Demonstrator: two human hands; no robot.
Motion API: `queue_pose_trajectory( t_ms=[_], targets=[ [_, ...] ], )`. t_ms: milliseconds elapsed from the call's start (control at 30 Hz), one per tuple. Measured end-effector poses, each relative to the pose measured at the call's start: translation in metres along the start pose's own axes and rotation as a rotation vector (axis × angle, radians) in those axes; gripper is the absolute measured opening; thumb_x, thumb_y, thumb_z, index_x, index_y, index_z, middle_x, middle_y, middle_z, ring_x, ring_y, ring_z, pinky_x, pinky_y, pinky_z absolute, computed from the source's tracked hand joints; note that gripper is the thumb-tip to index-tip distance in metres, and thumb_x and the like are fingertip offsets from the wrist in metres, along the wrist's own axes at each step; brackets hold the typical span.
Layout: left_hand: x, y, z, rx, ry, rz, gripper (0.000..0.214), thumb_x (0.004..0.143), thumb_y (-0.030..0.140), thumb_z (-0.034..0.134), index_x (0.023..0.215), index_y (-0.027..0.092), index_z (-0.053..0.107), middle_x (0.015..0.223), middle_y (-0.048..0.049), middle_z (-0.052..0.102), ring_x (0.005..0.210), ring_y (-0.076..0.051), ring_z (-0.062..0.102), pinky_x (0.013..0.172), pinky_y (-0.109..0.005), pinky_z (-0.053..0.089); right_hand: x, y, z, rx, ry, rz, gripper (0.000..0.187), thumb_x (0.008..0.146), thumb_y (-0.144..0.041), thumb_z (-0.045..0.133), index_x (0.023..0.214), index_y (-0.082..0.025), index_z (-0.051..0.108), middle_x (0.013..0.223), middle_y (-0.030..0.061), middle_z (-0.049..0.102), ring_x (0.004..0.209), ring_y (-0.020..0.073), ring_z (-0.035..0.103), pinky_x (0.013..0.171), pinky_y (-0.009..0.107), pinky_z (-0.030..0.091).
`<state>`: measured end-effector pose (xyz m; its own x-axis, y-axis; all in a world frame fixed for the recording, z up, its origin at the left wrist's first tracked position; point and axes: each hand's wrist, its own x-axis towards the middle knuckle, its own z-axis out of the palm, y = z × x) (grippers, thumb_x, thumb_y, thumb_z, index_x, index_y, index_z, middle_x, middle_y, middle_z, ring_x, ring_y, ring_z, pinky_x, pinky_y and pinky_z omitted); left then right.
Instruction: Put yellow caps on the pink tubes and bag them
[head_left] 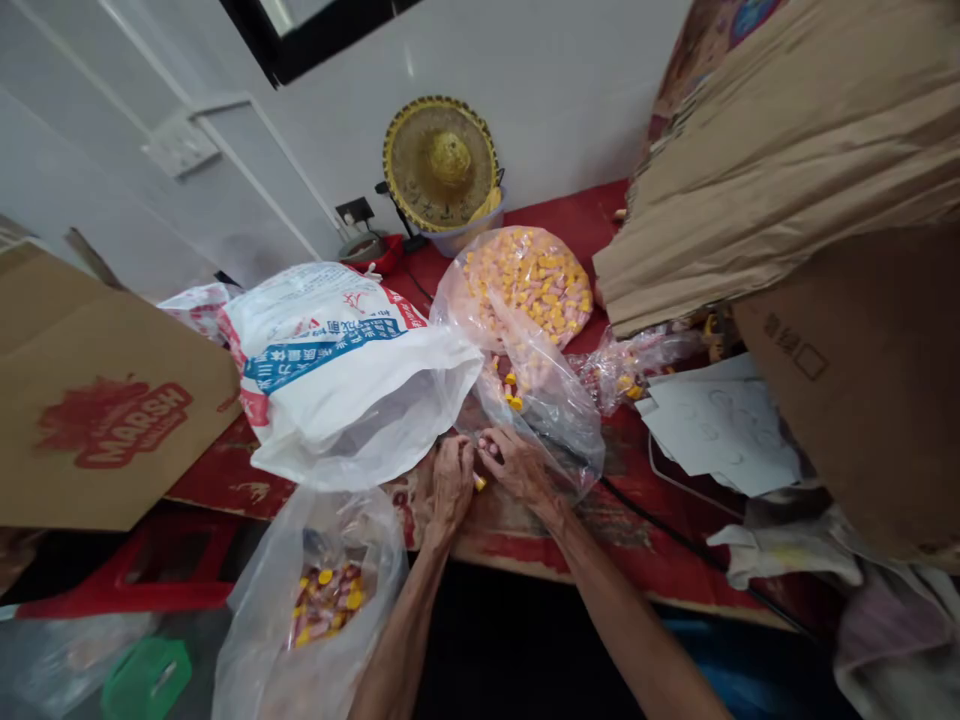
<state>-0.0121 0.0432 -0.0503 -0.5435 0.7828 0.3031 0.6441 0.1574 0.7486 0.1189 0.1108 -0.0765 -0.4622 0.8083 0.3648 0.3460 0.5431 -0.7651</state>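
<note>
A thin clear plastic bag lies slumped on the table, heaped at its far end with a flat, rounded mass of small yellow and pale pink candies. Its clear plastic narrows toward the person, with a few yellow candies caught in the creased part. A single yellow candy shows between the two hands, at the near end of that bag.

The person's left hand and right hand are close together, almost touching, on a worn red-painted wooden table. The left fingers curl downward and the right fingers bend over toward them, against the gathered plastic. Both sets of fingers are closed rather than spread, but the view does not settle whether they grip the candy, the plastic or both.

Just left of the bag, a large white woven sack with red and blue print lies against it. Nearer the person, beside the left forearm, a second clear plastic bag holds a smaller amount of yellow and pink candies. Beyond the first bag, a woven straw hat leans against the white wall. Brown cardboard printed in red with "MARSH" stands at the left, and loose white papers lie at the right.
</note>
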Motion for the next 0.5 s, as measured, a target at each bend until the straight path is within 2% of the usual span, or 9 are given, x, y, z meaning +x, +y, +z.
queue_pose_trajectory(
  t_ms=[67, 133, 233, 300, 333, 400, 500],
  targets=[
    [-0.003, 0.002, -0.003, 0.056, -0.112, 0.094, 0.02, 0.1, 0.037, 0.052, 0.095, 0.023, 0.066, 0.088, -0.0044, 0.072, 0.081, -0.019, 0.069, 0.079, -0.032, 0.054, 0.0, -0.002, -0.001, -0.006, 0.015, -0.007, 0.019, 0.103, -0.023, 0.051, 0.107, -0.02, 0.069, 0.102, 0.007, 0.071, 0.081, 0.0186, 0.065, 0.07, 0.028, 0.048],
    [-0.006, 0.003, -0.008, 0.07, -0.132, 0.057, 0.021, 0.101, 0.039, 0.053, 0.097, 0.024, 0.066, 0.083, -0.0022, 0.071, 0.074, -0.018, 0.068, 0.075, -0.03, 0.053, 0.001, -0.005, -0.002, 0.001, 0.062, -0.014, 0.02, 0.104, -0.024, 0.05, 0.108, -0.02, 0.068, 0.103, 0.0076, 0.07, 0.085, 0.0198, 0.066, 0.074, 0.029, 0.049],
    [-0.007, 0.001, -0.012, 0.098, 0.081, 0.039, 0.023, 0.102, 0.044, 0.054, 0.102, 0.023, 0.064, 0.087, -0.0027, 0.07, 0.077, -0.018, 0.068, 0.075, -0.031, 0.053, -0.001, -0.006, -0.005, 0.002, 0.098, -0.023, 0.02, 0.105, -0.023, 0.05, 0.112, -0.019, 0.068, 0.105, 0.0083, 0.07, 0.092, 0.0211, 0.066, 0.08, 0.03, 0.05],
    [-0.004, -0.004, -0.008, 0.116, 0.178, 0.154, 0.022, 0.101, 0.044, 0.056, 0.101, 0.023, 0.063, 0.094, -0.0057, 0.07, 0.087, -0.02, 0.068, 0.082, -0.033, 0.054, -0.003, -0.005, -0.006, -0.032, 0.041, -0.029, 0.017, 0.105, -0.022, 0.051, 0.11, -0.02, 0.068, 0.105, 0.0076, 0.07, 0.088, 0.0203, 0.066, 0.076, 0.029, 0.048],
    [-0.001, -0.007, -0.005, 0.12, 0.165, 0.22, 0.021, 0.101, 0.043, 0.056, 0.101, 0.023, 0.063, 0.095, -0.0067, 0.07, 0.09, -0.021, 0.068, 0.084, -0.034, 0.055, -0.003, -0.005, -0.006, -0.06, 0.002, -0.03, 0.016, 0.104, -0.022, 0.052, 0.106, -0.02, 0.068, 0.104, 0.0071, 0.07, 0.085, 0.0197, 0.065, 0.073, 0.029, 0.046],
    [0.003, -0.012, 0.0, 0.107, 0.061, 0.294, 0.02, 0.102, 0.039, 0.053, 0.103, 0.023, 0.064, 0.095, -0.0072, 0.07, 0.09, -0.021, 0.068, 0.085, -0.034, 0.055, -0.004, -0.003, -0.006, -0.115, -0.057, -0.021, 0.015, 0.104, -0.021, 0.053, 0.1, -0.02, 0.068, 0.102, 0.0063, 0.069, 0.08, 0.0188, 0.063, 0.069, 0.029, 0.044],
    [0.006, -0.016, 0.001, 0.086, -0.066, 0.255, 0.025, 0.104, 0.038, 0.05, 0.118, 0.023, 0.063, 0.103, -0.0075, 0.072, 0.094, -0.02, 0.069, 0.087, -0.034, 0.057, -0.003, -0.004, -0.006, -0.144, -0.073, -0.005, 0.014, 0.104, -0.021, 0.055, 0.099, -0.02, 0.068, 0.101, 0.0057, 0.069, 0.08, 0.0181, 0.063, 0.068, 0.028, 0.042]
  ],
)
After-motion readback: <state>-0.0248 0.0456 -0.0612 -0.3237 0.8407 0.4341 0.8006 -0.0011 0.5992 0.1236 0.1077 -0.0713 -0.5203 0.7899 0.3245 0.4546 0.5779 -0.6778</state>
